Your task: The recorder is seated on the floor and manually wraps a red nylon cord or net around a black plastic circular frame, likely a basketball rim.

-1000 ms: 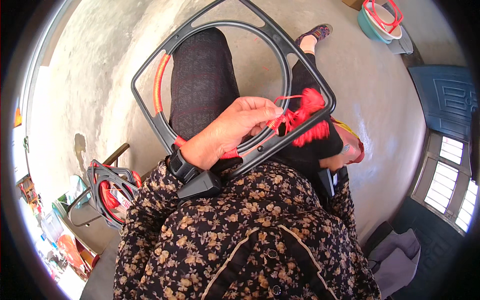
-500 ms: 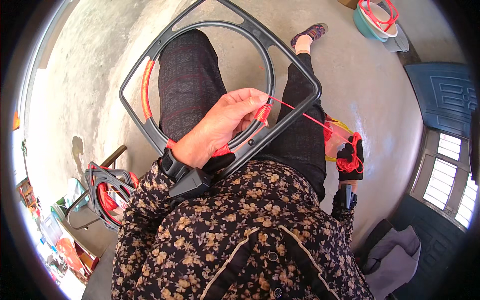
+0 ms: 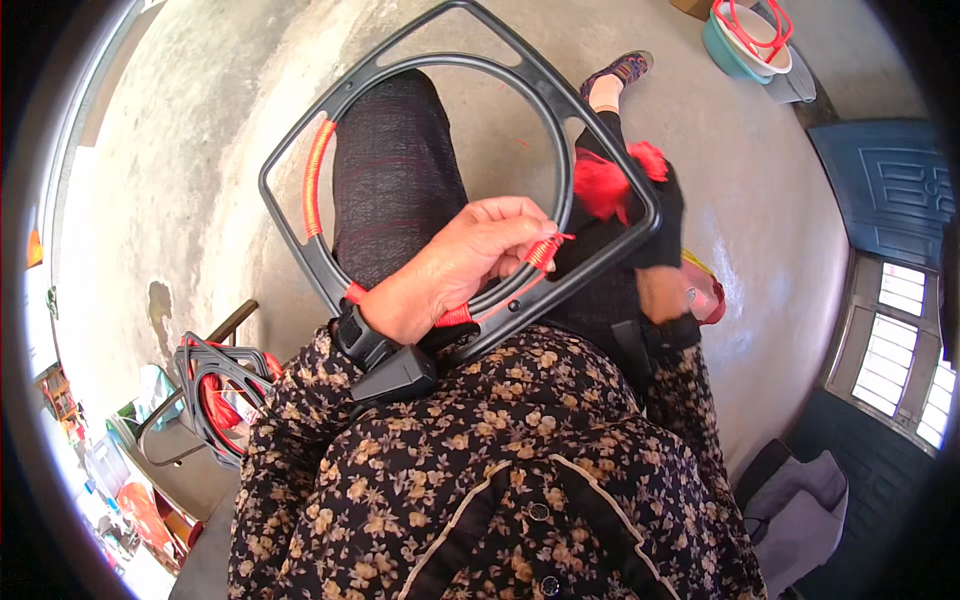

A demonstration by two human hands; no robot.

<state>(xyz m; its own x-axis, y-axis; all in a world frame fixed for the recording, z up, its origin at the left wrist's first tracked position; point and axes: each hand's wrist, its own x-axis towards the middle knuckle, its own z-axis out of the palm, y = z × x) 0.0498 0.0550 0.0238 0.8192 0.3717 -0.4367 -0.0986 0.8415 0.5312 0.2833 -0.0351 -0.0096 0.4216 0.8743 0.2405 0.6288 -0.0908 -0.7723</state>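
A black diamond-shaped frame with a round ring inside it [image 3: 322, 262] rests across my lap. My bare left hand [image 3: 455, 250] pinches the ring's right side, thumb and fingertips at a tight red cord wrap [image 3: 541, 252]. A short bit of cord stands out by the thumb. Another orange-red wrap [image 3: 317, 180] covers the ring's left side, and more wrapping shows beside my left wrist. My right hand [image 3: 662, 215], in a black glove, holds a loose bundle of red cord [image 3: 600, 187] by the frame's right corner. Motion blurs this hand, and the frame partly covers the bundle.
Similar black frames with red cord [image 3: 225, 385] are stacked on a chair at the left. A red and yellow bag [image 3: 705, 290] is beyond my right wrist. Basins [image 3: 745, 50] stand at the far right, and grey cloth [image 3: 800, 510] lies at the lower right.
My right hand has swung up and left with the cord bundle, from out at the right to the frame's corner. The long stretched cord no longer shows. My left hand keeps its pinch.
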